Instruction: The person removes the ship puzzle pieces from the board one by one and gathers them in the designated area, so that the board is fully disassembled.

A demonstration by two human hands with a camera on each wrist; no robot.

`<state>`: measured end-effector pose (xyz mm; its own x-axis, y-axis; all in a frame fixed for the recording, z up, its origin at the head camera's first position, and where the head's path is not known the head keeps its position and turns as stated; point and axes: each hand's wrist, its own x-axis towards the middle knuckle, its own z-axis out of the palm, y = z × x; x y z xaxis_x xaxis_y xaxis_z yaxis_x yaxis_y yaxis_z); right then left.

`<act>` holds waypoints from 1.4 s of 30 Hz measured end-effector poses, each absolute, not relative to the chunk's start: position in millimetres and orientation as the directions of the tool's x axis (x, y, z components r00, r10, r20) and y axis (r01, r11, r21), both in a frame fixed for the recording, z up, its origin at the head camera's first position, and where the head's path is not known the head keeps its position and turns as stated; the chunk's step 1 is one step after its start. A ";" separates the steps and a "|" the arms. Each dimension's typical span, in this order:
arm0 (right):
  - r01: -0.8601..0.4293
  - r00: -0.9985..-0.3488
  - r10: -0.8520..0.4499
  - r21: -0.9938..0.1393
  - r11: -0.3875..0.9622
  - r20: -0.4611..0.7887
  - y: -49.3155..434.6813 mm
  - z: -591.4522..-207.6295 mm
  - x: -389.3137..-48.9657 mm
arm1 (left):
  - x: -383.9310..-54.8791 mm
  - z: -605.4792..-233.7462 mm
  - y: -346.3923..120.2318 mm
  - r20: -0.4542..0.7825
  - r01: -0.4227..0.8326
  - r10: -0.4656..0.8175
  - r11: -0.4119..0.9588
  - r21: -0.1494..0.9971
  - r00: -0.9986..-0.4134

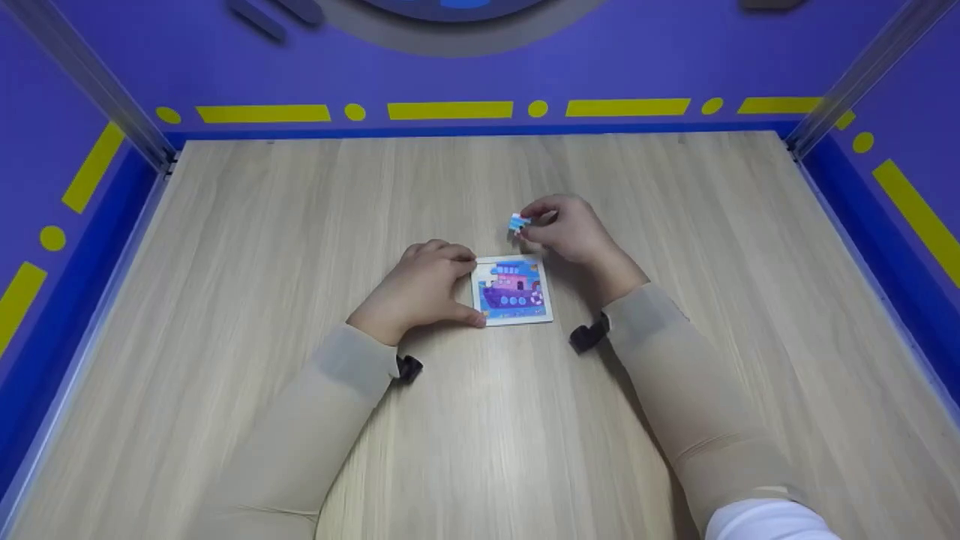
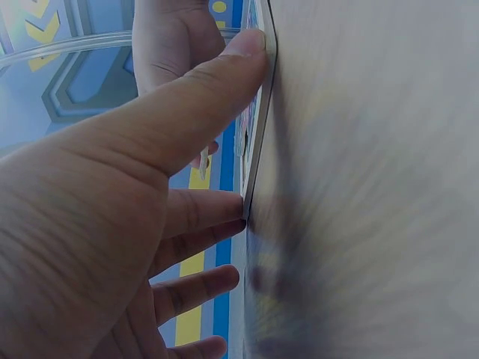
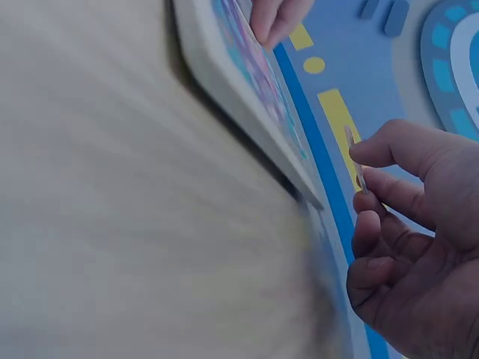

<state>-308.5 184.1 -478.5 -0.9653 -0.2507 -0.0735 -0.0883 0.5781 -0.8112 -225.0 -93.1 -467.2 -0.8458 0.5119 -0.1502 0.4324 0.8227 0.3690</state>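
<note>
A small square jigsaw puzzle (image 1: 512,291) in a white frame lies on the table, showing a pink and purple ship on blue. A pale gap shows at the picture's upper left. My left hand (image 1: 427,289) holds the frame by its left side, thumb at the near corner and index finger at the far one; its other fingers spread beyond. Past the puzzle's far edge, my right hand (image 1: 570,229) pinches a blue and white puzzle piece (image 1: 517,223) between thumb and fingers. In the right wrist view the piece (image 3: 355,158) appears edge-on, raised above the table.
The wood-grain table (image 1: 300,202) extends around both hands. Blue-purple walls (image 1: 465,82) with yellow markings enclose its back and sides. A black wrist strap (image 1: 589,335) sits by each sleeve cuff.
</note>
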 end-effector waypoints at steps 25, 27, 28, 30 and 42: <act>0.114 -0.993 0.102 -0.808 0.579 -0.067 262.4 -482.4 -340.3 | -223.8 -466.6 -99.0 -0.148 0.427 0.503 0.829 0.361 -0.852; 0.109 -0.993 0.104 -0.806 0.582 -0.060 264.9 -482.0 -341.4 | -223.6 -467.0 -99.3 -0.149 0.426 0.501 0.832 0.356 -0.853; 0.105 -0.993 0.098 -0.804 0.585 -0.059 265.7 -481.4 -341.8 | -223.7 -467.1 -99.4 -0.150 0.426 0.500 0.833 0.353 -0.853; 0.094 -0.995 0.076 -0.799 0.595 -0.061 266.8 -479.7 -342.6 | -223.9 -467.4 -99.1 -0.152 0.426 0.499 0.835 0.349 -0.853; 0.023 -0.984 -0.092 -0.626 0.780 -0.151 301.2 -457.1 -356.7 | -226.2 -470.5 -92.8 -0.145 0.451 0.520 0.826 0.339 -0.842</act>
